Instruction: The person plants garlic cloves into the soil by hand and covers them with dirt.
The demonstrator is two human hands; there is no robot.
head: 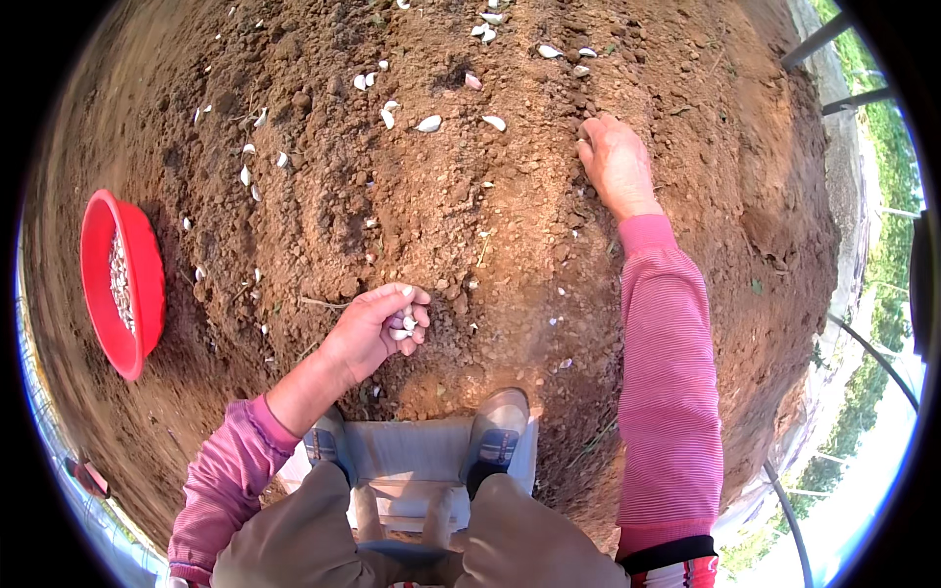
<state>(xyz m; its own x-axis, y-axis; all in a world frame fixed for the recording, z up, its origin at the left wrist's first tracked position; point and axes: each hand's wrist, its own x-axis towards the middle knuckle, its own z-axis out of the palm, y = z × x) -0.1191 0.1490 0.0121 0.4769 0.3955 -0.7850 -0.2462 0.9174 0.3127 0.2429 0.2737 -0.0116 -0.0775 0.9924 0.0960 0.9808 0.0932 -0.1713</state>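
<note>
My left hand (358, 339) is cupped around several garlic cloves (403, 325), low over the soil in front of my feet. Some of the cloves are white, others purplish. Farther out to the right, my right hand (619, 160) reaches down to the soil with its fingertips pinched together. A small pale bit of a garlic clove shows between those fingers; the rest is hidden. Beyond my hands, loose white cloves lie on the brown soil (529, 242), among them one clove (428, 123), another clove (495, 123) and a pinkish clove (473, 81).
A red plastic basin (151, 272) with many cloves inside stands on the soil at the left. My shoes (501, 430) rest on a flat pale sheet (408, 448). Metal poles (816, 40) and a pale border strip (842, 158) run along the right, with green plants (891, 169) beyond.
</note>
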